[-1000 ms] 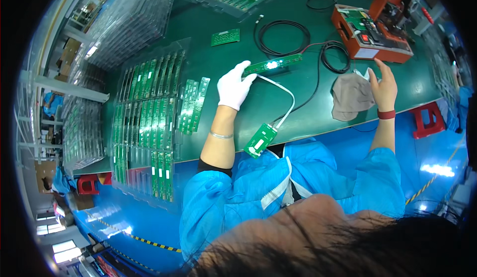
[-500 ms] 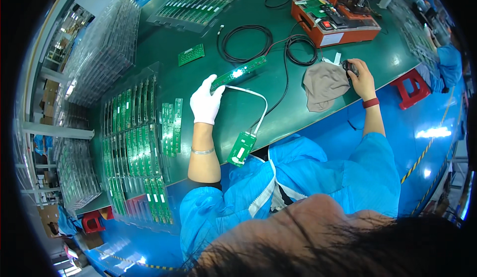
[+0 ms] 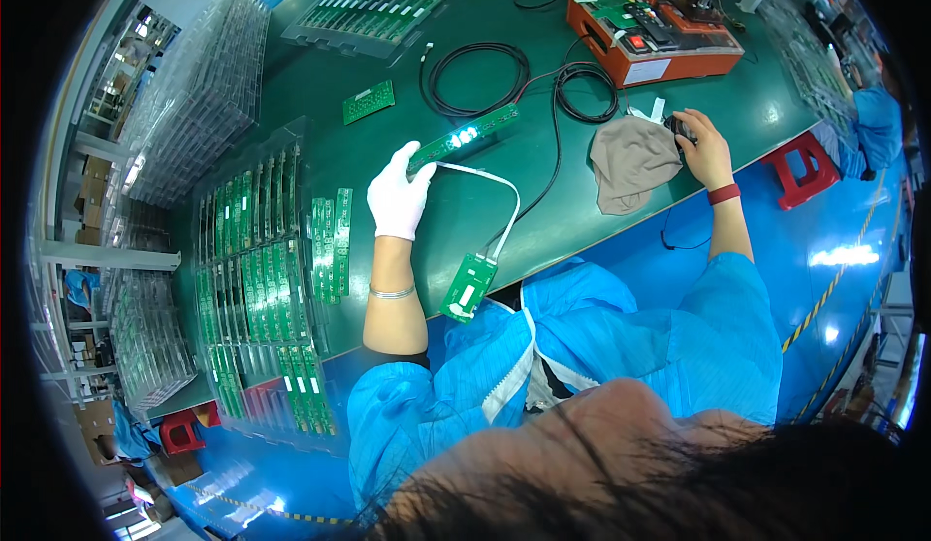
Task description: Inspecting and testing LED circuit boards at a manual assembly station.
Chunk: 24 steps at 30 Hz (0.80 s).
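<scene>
In a white glove, my left hand [image 3: 399, 192] grips one end of a long narrow green circuit board [image 3: 497, 121]. A display at the board's middle glows white. From near that hand a white flat cable [image 3: 502, 184] curves down to a small green circuit board [image 3: 469, 289] at the table's near edge, in front of my blue jacket. My bare right hand [image 3: 706, 153] is closed round a small black object [image 3: 684, 134] whose kind I cannot make out, partly hidden by the fingers. Beside it lies a crumpled grey-brown cloth [image 3: 635, 165].
Trays of narrow boards [image 3: 254, 279] lie on the left, with loose board strips [image 3: 343, 240] alongside. Stacked clear trays [image 3: 199, 85] stand beyond. Another green board [image 3: 369, 103] and coiled black cable [image 3: 480, 80] lie ahead. An orange machine [image 3: 659, 61] stands far right, a red stool [image 3: 807, 171] beside the table.
The display on the long board shows larger, brighter lit shapes. My left hand has shifted very slightly left and up with the board; my right hand stays by the cloth.
</scene>
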Each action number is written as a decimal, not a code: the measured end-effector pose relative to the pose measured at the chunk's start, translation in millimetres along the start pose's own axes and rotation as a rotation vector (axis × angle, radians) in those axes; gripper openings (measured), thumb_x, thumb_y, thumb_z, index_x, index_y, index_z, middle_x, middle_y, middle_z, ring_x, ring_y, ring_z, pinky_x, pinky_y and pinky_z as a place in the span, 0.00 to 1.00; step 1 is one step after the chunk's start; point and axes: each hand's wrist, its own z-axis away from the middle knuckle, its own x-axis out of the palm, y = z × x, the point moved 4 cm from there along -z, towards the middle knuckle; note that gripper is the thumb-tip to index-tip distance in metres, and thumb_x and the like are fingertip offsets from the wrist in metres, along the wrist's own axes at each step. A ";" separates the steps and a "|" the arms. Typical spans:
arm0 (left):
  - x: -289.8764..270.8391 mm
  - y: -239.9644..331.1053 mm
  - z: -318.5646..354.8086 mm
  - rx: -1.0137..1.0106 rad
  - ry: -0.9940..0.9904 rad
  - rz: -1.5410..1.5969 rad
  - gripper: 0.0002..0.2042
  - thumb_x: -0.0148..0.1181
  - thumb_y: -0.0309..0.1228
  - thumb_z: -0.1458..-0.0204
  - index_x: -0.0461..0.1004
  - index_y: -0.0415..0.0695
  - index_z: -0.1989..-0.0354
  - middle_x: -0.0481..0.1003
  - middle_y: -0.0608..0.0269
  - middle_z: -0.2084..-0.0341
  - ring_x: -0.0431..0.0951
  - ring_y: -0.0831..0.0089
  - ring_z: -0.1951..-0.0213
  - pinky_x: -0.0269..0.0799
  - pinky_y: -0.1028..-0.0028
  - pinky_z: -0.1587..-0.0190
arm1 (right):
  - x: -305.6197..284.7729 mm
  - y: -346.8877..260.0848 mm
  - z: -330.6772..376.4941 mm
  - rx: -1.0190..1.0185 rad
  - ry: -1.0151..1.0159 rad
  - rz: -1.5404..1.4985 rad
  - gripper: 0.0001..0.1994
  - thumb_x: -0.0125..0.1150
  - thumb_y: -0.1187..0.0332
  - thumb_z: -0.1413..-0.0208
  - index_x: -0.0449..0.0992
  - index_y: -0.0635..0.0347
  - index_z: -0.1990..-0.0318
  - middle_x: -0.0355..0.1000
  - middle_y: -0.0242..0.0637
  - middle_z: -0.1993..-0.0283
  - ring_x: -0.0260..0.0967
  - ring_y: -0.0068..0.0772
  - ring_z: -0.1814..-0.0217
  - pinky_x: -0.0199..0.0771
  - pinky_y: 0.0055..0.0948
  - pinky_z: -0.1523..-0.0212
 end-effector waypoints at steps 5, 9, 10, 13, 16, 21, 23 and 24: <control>0.4 0.7 0.1 0.010 -0.001 -0.016 0.20 0.65 0.33 0.53 0.75 0.45 0.49 0.80 0.64 0.66 0.76 0.75 0.74 0.72 0.78 0.66 | -0.4 -1.1 2.0 -0.011 0.048 -0.013 0.20 0.60 0.74 0.51 0.75 0.48 0.48 0.70 0.32 0.42 0.72 0.40 0.48 0.73 0.30 0.49; 4.0 -3.2 -0.7 0.012 -0.004 -0.022 0.20 0.65 0.33 0.53 0.75 0.46 0.49 0.80 0.65 0.65 0.76 0.75 0.73 0.72 0.78 0.65 | -1.3 -4.8 0.5 -0.005 -0.001 -0.006 0.21 0.60 0.75 0.51 0.75 0.48 0.47 0.70 0.31 0.42 0.71 0.40 0.47 0.71 0.30 0.48; 4.4 -4.5 -0.6 0.025 0.004 -0.027 0.20 0.65 0.33 0.53 0.75 0.46 0.49 0.80 0.65 0.65 0.76 0.74 0.73 0.72 0.78 0.65 | -3.3 -6.9 -1.2 0.016 -0.025 0.006 0.21 0.60 0.75 0.51 0.75 0.48 0.47 0.70 0.32 0.42 0.71 0.40 0.47 0.71 0.31 0.47; 3.8 -7.8 0.0 0.059 0.035 -0.047 0.20 0.65 0.34 0.53 0.76 0.46 0.50 0.80 0.65 0.64 0.77 0.73 0.73 0.72 0.77 0.65 | -4.7 -15.3 -7.5 0.069 -0.102 0.039 0.21 0.60 0.74 0.51 0.74 0.50 0.47 0.70 0.34 0.42 0.70 0.42 0.46 0.70 0.32 0.46; 4.0 -7.3 -2.2 0.034 0.000 -0.081 0.20 0.64 0.37 0.53 0.76 0.48 0.50 0.81 0.64 0.64 0.79 0.70 0.71 0.73 0.75 0.64 | -3.7 -22.8 -15.7 -0.063 0.022 0.040 0.21 0.61 0.74 0.51 0.74 0.51 0.47 0.69 0.35 0.42 0.69 0.43 0.44 0.69 0.33 0.45; 0.4 -2.2 -2.5 -0.006 -0.013 -0.098 0.20 0.66 0.37 0.54 0.76 0.49 0.50 0.81 0.63 0.63 0.78 0.69 0.72 0.73 0.74 0.64 | 4.6 -68.2 -53.4 -0.272 0.219 -0.034 0.20 0.61 0.73 0.51 0.74 0.54 0.47 0.68 0.37 0.40 0.66 0.44 0.41 0.67 0.35 0.43; -2.5 0.6 -0.7 0.058 0.029 -0.076 0.21 0.65 0.38 0.55 0.76 0.50 0.50 0.80 0.63 0.64 0.79 0.68 0.71 0.73 0.73 0.63 | 9.6 -92.2 -72.5 -0.334 0.297 -0.091 0.20 0.61 0.72 0.50 0.74 0.54 0.48 0.67 0.38 0.39 0.64 0.45 0.40 0.66 0.36 0.41; -4.6 1.0 -0.7 0.054 0.042 -0.087 0.21 0.65 0.38 0.55 0.76 0.50 0.50 0.80 0.63 0.64 0.79 0.68 0.71 0.73 0.73 0.63 | 16.5 -94.0 -80.6 -0.344 0.302 -0.104 0.20 0.61 0.72 0.50 0.74 0.54 0.48 0.67 0.38 0.39 0.64 0.45 0.40 0.66 0.36 0.41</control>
